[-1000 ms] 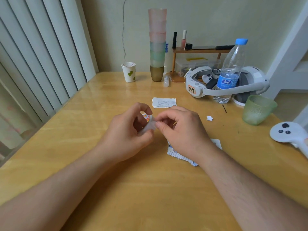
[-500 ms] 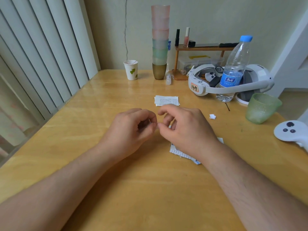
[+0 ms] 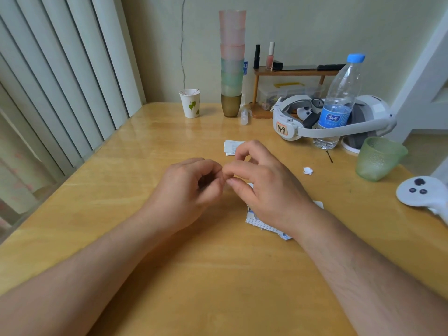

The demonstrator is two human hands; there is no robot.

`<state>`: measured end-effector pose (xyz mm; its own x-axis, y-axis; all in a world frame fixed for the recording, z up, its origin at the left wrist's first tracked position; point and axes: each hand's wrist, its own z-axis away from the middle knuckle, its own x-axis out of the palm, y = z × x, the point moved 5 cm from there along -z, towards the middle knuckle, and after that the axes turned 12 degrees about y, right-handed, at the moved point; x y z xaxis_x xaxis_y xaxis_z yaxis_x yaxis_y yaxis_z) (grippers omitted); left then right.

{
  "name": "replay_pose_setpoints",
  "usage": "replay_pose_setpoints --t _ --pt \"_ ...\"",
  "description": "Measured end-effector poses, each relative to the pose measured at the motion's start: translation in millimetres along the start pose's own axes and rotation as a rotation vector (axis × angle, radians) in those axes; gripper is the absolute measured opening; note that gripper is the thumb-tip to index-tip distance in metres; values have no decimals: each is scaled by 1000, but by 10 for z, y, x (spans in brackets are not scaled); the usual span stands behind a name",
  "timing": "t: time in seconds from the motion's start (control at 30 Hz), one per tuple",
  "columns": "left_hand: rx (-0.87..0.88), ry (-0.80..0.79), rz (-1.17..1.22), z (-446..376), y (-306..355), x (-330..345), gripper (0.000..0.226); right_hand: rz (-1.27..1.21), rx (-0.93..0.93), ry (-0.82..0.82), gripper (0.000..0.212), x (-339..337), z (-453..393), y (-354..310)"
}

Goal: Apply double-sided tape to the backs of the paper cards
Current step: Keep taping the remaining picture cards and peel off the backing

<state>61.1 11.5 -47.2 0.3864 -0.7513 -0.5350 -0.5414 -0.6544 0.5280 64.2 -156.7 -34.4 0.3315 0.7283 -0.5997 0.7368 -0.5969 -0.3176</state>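
Since a moment ago, our fingers have closed over the clear tape: left hand (image 3: 186, 187) and right hand (image 3: 264, 187) curl fingertip to fingertip, contents hidden, above patterned paper cards (image 3: 260, 223).

We see a worktop (image 3: 150, 166) of glossy, smooth yellow wood that mirrors the window light. On it stand a matt paper cup (image 3: 190, 103), a clear, shiny plastic bottle (image 3: 339, 98) and a green tumbler (image 3: 378, 158) with a rough, pebbled, translucent surface. The headset (image 3: 339, 127) looks like smooth white plastic, and the stacked cups (image 3: 232, 52) are frosted and translucent.
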Motion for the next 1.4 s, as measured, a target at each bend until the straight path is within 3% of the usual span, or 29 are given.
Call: replay_pose_setpoints --t 0.37,0.57,0.8,0.97,1.17,1.33,1.4 --pt "-238 -45 483 37 53 64 23 -157 22 147 18 40 -26 -77" --pt "-312 -50 569 39 61 75 23 -199 -41 230 31 7 -52 -117" --pt "-398 3 621 6 19 39 16 -284 101 179 13 71 -30 -76" --pt "-390 30 589 -3 49 38 18 -315 179 129 19 64 -19 -63" --pt "-387 212 471 -132 -209 -214 18 -400 303 62 19 76 21 22" --pt "-190 39 75 -78 -198 -230 11 -563 579 117 4 78 10 141" --pt "-145 -73 -35 -59 -186 -174 36 -659 681 123 8 85 23 175"
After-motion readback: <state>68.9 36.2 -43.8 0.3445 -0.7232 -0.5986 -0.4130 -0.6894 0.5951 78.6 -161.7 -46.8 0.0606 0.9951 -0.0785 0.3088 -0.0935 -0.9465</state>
